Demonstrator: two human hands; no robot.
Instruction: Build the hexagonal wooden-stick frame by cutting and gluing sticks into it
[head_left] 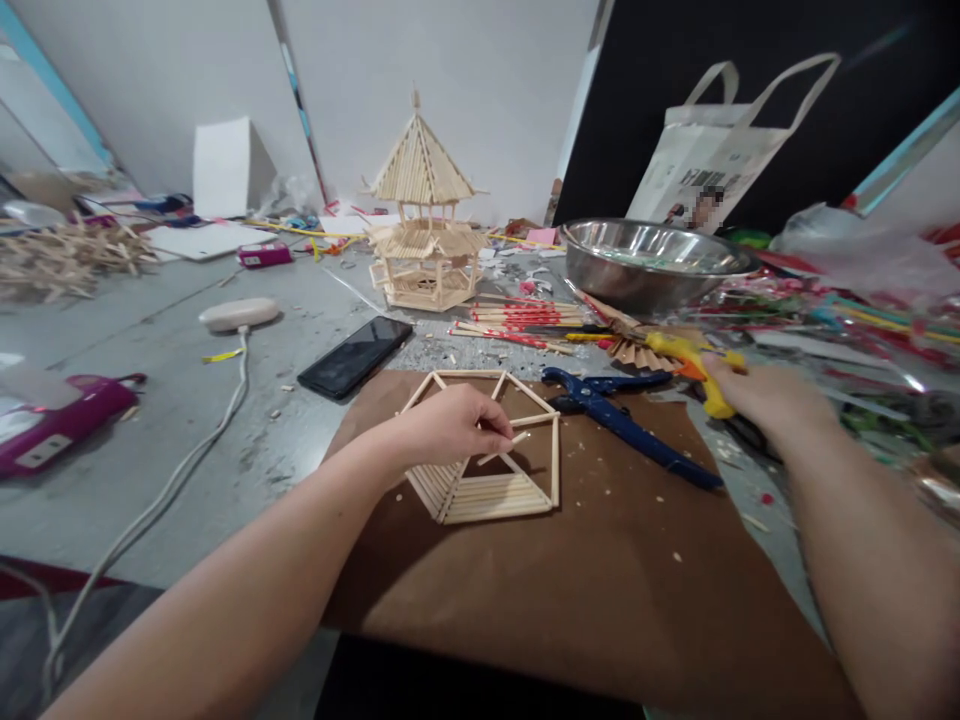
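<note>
My left hand (448,428) pinches a short wooden stick (519,440) above a six-sided frame (556,460) of pale sticks. Two near sections of the frame are filled with rows of sticks; its far sections are open. The hand hides part of the left side. Off to the right, my right hand (772,405) is closed around a yellow hot glue gun (697,365), whose tip points left. Blue-handled cutters (630,425) lie between the frame and my right hand. Brown paper (540,600) lies under the frame.
Behind stands a stick pagoda (427,180). A black phone (356,355) lies left of red-marked sticks (525,315). A steel bowl (652,275) and a tote bag (697,160) are at back right. A white cable (202,440) crosses the left side, near a purple power strip (75,420).
</note>
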